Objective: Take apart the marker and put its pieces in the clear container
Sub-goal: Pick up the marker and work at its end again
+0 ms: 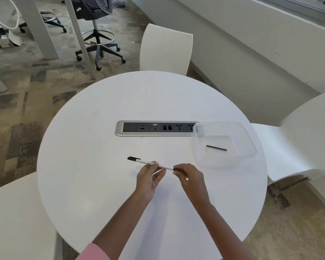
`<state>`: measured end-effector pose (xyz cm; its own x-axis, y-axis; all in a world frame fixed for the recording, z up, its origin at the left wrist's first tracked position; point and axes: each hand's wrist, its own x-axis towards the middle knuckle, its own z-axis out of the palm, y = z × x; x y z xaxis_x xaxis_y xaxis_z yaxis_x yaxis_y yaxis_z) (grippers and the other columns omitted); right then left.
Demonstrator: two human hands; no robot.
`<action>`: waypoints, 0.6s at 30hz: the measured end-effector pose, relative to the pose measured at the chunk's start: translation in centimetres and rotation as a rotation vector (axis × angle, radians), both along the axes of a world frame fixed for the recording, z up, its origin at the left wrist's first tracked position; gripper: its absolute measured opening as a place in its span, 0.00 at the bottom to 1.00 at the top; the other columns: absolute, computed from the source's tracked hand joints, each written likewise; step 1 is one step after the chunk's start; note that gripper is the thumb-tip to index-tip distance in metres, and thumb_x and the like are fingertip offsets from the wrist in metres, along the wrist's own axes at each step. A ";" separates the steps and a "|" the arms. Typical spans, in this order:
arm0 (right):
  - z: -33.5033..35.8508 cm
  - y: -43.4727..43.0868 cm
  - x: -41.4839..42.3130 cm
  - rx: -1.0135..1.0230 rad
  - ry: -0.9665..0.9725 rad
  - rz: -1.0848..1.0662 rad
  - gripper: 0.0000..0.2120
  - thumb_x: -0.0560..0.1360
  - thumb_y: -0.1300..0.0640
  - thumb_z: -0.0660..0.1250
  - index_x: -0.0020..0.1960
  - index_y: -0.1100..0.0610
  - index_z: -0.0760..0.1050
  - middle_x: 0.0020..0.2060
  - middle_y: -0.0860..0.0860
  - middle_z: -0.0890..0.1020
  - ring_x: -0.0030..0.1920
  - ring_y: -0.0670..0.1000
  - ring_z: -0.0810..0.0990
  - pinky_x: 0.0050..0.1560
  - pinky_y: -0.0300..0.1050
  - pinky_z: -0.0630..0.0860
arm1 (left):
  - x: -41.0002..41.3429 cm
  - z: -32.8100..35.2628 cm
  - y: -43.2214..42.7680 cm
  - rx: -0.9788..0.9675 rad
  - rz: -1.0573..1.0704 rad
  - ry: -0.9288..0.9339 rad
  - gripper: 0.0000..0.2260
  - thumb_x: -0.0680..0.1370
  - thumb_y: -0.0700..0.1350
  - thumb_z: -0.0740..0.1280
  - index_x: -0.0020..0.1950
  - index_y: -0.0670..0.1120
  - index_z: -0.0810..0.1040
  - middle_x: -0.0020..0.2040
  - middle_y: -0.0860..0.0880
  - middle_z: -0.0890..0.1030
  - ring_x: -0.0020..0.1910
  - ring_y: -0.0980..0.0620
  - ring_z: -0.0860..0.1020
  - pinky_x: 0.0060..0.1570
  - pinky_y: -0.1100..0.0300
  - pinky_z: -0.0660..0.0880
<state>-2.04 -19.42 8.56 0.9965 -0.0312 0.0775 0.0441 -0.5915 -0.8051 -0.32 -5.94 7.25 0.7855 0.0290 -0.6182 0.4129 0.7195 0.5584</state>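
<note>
So the marker (152,163) is held up just over the white worktop (101,128), long axis running left to right and tilting a bit, with the capped black end (133,158) sticking out far-left and the dark end plug (175,169) pointing toward the right. Left hand (148,177) has its fingers pinching the white barrel around the middle, and the right hand (189,178) has thumb and fingers pinching right on that plug end. That's the bit that matters I think: the plug sits exactly at the right hand's fingertips, so pulling straight along the barrel's axis, away to the right, looks like the way to get it off while the left just braces. The clear container (250,141) is off to the right and a little farther back, nearer the right hand, with one thin black stick (216,148) already lying in it. Cap's still on.
</note>
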 end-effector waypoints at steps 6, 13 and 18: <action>0.4 0.4 0.2 -0.265 -0.144 0.071 0.05 0.73 0.63 0.66 0.47 0.63 0.79 0.40 0.59 0.81 0.43 0.57 0.78 0.43 0.43 0.72 | -0.2 0.3 -0.5 -0.029 -0.035 -0.024 0.04 0.75 0.35 0.65 0.42 0.37 0.79 0.39 0.42 0.79 0.31 0.54 0.83 0.34 0.66 0.80; 1.0 0.9 0.9 -0.251 -0.090 0.076 0.08 0.75 0.62 0.63 0.45 0.65 0.78 0.38 0.61 0.80 0.41 0.59 0.77 0.42 0.52 0.74 | -0.1 0.8 -0.7 -0.005 -0.008 -0.057 0.05 0.77 0.35 0.64 0.42 0.37 0.78 0.41 0.41 0.79 0.31 0.55 0.83 0.35 0.67 0.80; 1.3 1.0 1.4 -0.032 0.201 0.005 0.10 0.75 0.64 0.61 0.38 0.62 0.78 0.30 0.54 0.78 0.32 0.51 0.73 0.35 0.43 0.69 | -0.1 0.8 -0.8 0.059 -0.029 -0.103 0.04 0.76 0.35 0.64 0.43 0.37 0.78 0.40 0.43 0.80 0.32 0.56 0.83 0.35 0.68 0.80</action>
